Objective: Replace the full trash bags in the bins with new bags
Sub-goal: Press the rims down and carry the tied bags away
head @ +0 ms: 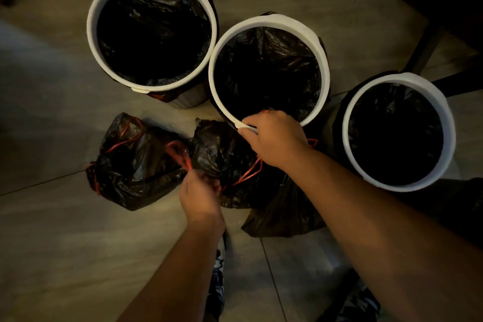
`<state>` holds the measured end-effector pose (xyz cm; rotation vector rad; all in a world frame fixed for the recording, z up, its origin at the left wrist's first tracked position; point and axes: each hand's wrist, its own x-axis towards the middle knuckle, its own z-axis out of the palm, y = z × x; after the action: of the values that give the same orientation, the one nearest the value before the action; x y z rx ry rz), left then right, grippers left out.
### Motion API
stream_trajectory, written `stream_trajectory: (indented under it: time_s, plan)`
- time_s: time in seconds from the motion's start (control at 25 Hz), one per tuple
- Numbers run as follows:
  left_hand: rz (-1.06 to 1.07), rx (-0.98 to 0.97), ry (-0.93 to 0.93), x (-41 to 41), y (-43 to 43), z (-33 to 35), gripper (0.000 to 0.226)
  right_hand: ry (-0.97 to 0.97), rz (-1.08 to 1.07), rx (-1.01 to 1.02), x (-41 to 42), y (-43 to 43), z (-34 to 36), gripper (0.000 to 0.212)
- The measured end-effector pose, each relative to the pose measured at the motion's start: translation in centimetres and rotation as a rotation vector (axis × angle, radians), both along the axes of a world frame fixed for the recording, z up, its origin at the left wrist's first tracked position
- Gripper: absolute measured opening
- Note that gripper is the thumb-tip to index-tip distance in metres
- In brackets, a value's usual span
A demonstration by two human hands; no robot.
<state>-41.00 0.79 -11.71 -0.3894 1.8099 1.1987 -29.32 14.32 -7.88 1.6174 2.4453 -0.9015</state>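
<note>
Now three lined bins [90, 34], three tied bags [130, 172]; left fingers [207, 181] pinch drawstrings [180, 153], right fingers [252, 123] clamp a rim [222, 98].

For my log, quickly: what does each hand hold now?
Left hand: closed, holding red drawstrings.
Right hand: closed, gripping the rim of the middle bin.

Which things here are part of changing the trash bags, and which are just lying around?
Part of the job: left bin, middle bin, right bin, all black-lined; left full bag; right full bag; red drawstring, gripped by left hand; right hand, gripping the middle bin's rim.
Just lying about: dark furniture legs; tiled floor.
</note>
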Motion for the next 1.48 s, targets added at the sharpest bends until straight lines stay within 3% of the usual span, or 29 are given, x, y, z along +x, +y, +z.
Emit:
stream_trajectory:
  time_s: [0.2,0.44,0.52,0.64,0.76,0.88,0.96,1.16,1.32,1.48]
  plan:
    - [0.062,0.003,-0.021,0.0,-2.0,0.8,0.03,-0.001,-0.045,0.003,0.4,-0.5,-0.9,0.025]
    - [-0.205,0.006,0.065,-0.3,-3.2,2.1,0.037,-0.049,-0.117,0.006,-0.3,-1.4,-0.9,0.027]
    - [-0.335,0.043,0.116,-0.3,-3.4,2.8,0.039,0.091,-0.255,0.011,1.1,-2.6,0.1,0.029]
    - [-0.547,0.075,0.196,-0.2,-4.1,3.9,0.035,0.359,-0.537,-0.019,4.4,-6.1,2.0,0.017]
    - [-0.716,0.111,0.304,0.2,-4.7,5.2,0.034,0.501,-0.903,-0.291,6.8,-9.6,3.6,0.018]
    - [-0.793,0.115,0.426,1.0,-5.5,7.1,0.014,0.609,-1.145,-0.484,8.7,-11.9,5.1,0.016]
    - [-0.788,0.125,0.494,1.3,-6.1,8.1,0.008,0.618,-1.112,-0.566,9.5,-12.8,6.1,0.012]
    - [-0.86,0.135,0.552,1.5,-7.7,9.7,0.011,0.577,-0.957,-0.66,9.6,-14.4,8.4,0.024]
    - [-0.883,0.137,0.603,0.9,-8.0,12.1,0.018,0.548,-1.023,-0.699,8.5,-15.5,10.1,0.015]
    - [-0.974,0.153,0.565,-0.4,-7.7,14.5,0.018,0.477,-1.036,-0.809,6.8,-16.7,12.0,0.022]
